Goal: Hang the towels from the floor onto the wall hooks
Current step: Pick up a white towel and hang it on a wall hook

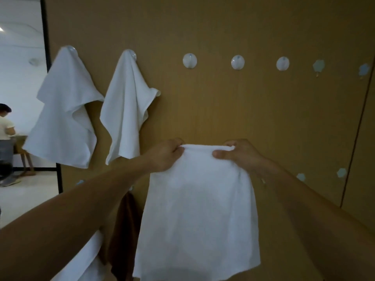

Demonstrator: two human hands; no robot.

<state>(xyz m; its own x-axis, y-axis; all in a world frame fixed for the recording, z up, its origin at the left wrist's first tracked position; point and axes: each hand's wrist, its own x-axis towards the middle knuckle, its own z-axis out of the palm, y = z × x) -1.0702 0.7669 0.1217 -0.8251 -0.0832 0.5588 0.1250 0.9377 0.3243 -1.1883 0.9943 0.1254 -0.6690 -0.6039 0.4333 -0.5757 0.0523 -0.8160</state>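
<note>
The left hand (166,156) and right hand (242,156) each pinch a top corner of the limp white terry towel (198,209), which hangs below the grip. Above the grip sits a bare round clear plastic wall hook (189,60); a flat, taut hem could slip off its small peg.

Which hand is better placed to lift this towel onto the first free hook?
Probably left: the left hand pinches the towel almost under the first free hook; the right hand grips farther right.
</note>
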